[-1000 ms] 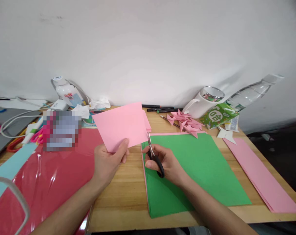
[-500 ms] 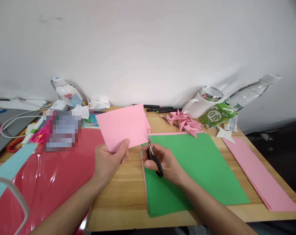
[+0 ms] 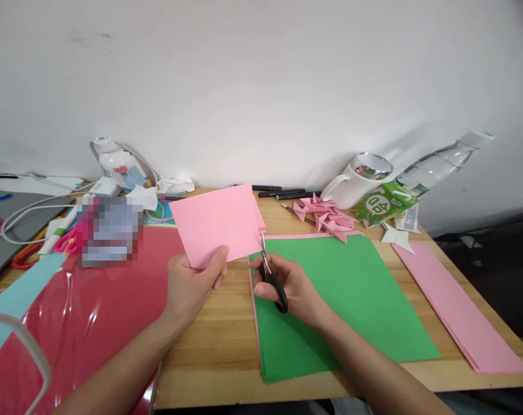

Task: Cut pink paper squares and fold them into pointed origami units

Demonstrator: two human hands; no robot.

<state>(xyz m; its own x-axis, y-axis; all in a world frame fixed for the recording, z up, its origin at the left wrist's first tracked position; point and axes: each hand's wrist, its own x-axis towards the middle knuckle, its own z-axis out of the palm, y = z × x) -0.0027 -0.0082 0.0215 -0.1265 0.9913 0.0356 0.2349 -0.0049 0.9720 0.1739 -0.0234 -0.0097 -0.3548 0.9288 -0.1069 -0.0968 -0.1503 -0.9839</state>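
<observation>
My left hand (image 3: 191, 288) pinches the lower edge of a folded pink paper sheet (image 3: 216, 223) and holds it up over the wooden table (image 3: 213, 340). My right hand (image 3: 290, 285) grips black-handled scissors (image 3: 272, 276), blades pointing up at the sheet's right edge. Under that hand lies a stack of green paper (image 3: 352, 294) on a pink sheet.
A red glossy sheet (image 3: 84, 323) and a light blue strip (image 3: 15, 300) lie at left. Folded pink shapes (image 3: 326, 216), pens (image 3: 283, 193), a white mug (image 3: 360, 178), a green packet (image 3: 385, 203) and a clear bottle (image 3: 443, 162) line the back. Pink strips (image 3: 458, 311) lie at right.
The pink sheet has shifted slightly right and the scissors have closed in on its right edge. Both hands otherwise hold still.
</observation>
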